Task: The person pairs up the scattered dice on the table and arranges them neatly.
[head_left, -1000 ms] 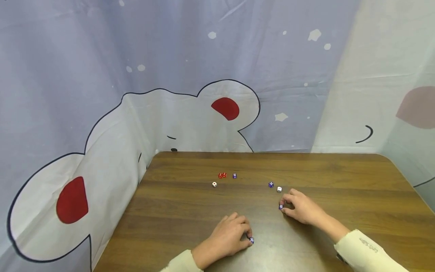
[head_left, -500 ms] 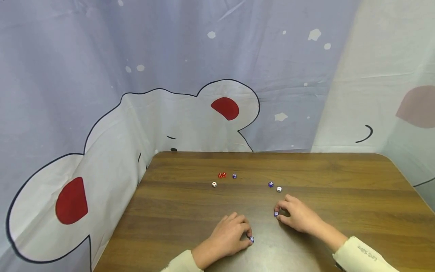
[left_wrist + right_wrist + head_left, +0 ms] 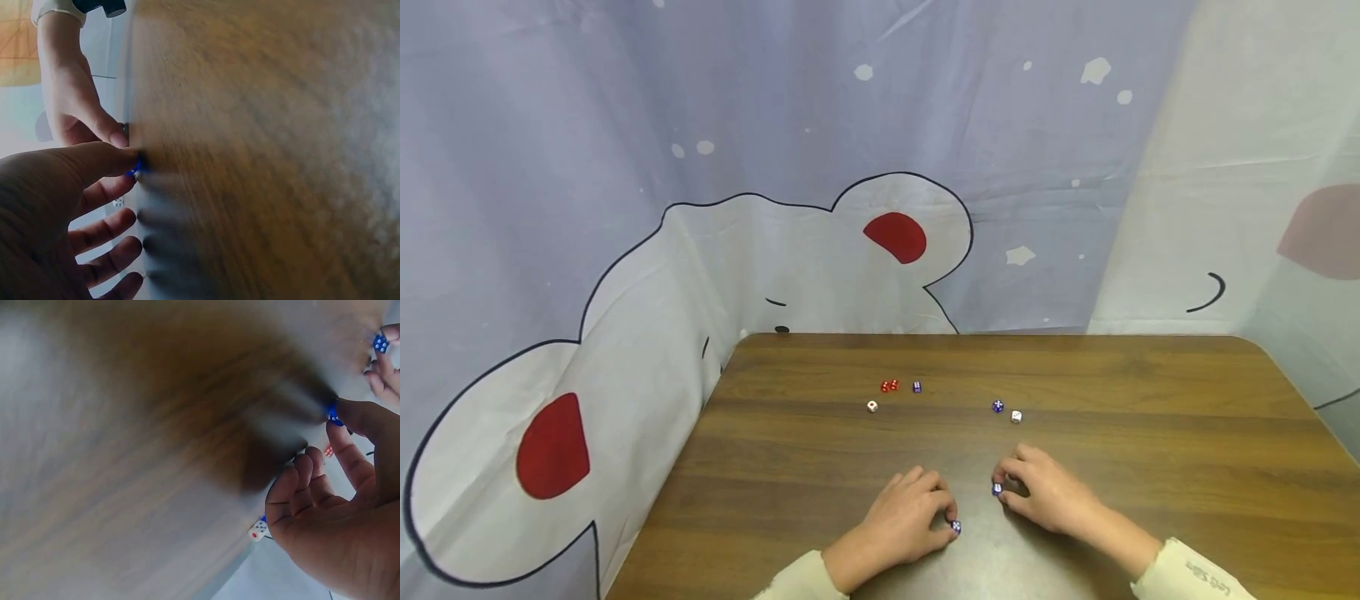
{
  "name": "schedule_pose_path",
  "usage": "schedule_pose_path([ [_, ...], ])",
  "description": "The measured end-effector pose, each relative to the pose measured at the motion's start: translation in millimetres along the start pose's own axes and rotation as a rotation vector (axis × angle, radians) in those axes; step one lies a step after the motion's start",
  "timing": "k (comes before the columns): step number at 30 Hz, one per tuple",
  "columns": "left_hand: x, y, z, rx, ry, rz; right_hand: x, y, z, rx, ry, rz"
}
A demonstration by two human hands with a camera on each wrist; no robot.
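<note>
Near the front of the table, my left hand [image 3: 906, 517] pinches a blue die [image 3: 956, 527] between thumb and index finger, its other fingers spread over the wood. To its right, my right hand [image 3: 1048, 490] pinches a second blue die [image 3: 997, 489] at the tabletop. The left wrist view shows the left thumb and index finger on their blue die [image 3: 135, 166], with the right hand just beyond. In the right wrist view, the other blue die [image 3: 334, 415] sits between thumb and index fingertip, and the remaining fingers curl loosely.
Farther back on the brown wooden table [image 3: 1150, 392] lie two red dice [image 3: 891, 386] side by side, a blue die [image 3: 917, 387] and a white die [image 3: 872, 407]. Another blue die [image 3: 997, 406] and a white die [image 3: 1017, 417] lie beyond my right hand. A patterned curtain [image 3: 1037, 167] hangs behind.
My right hand has slid its blue die leftward and toward the front, closer to the left hand's die. The left hand stays in place, still pinching its die.
</note>
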State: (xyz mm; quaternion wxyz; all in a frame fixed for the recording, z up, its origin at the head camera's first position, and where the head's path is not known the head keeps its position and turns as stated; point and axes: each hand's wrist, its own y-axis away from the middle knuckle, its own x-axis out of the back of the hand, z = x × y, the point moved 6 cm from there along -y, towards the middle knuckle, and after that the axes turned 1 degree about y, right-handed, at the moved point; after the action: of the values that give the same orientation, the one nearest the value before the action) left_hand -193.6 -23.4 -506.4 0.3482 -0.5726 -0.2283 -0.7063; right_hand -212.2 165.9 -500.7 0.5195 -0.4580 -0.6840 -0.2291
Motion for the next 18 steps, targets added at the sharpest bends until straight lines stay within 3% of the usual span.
schedule_pose_path([
  [18,-0.7,1.8,0.4,0.012,-0.008,-0.009,-9.0,13.3,-24.6,0.020,-0.032,-0.034],
])
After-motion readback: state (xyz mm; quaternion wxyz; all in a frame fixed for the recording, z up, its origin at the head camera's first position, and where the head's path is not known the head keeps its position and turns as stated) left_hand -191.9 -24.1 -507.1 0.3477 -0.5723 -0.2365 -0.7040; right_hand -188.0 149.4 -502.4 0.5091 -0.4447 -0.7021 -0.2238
